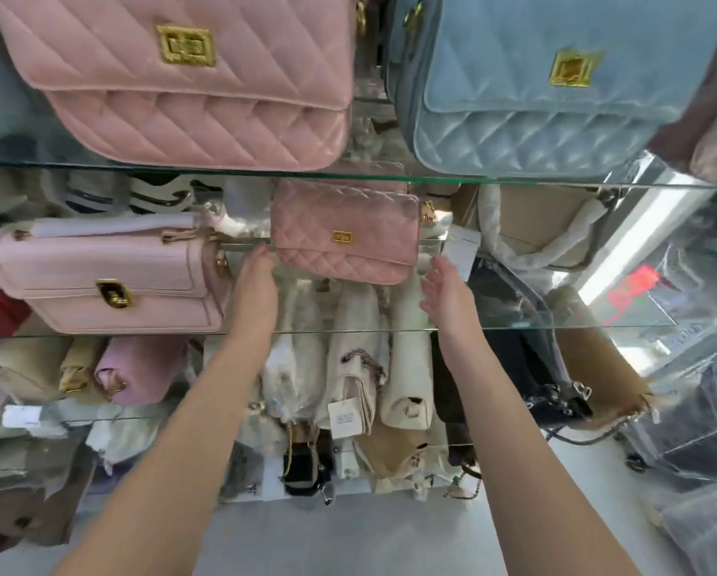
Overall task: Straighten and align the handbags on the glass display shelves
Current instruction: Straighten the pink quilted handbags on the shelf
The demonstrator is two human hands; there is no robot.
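Left hand [258, 271] touches the small pink quilted bag [345, 232] at its left edge; right hand [446, 289] hovers open beside its right edge, gripping nothing.

Small pink quilted handbag [344, 232] – gold clasp (front-facing) – upright on the middle glass shelf [515, 327].

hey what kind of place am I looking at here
Most likely a handbag shop or its stockroom. Quilted bags, one pink and one blue, stand on glass shelves, a paper tag hangs on a cream bag below, and many bags are wrapped in plastic.
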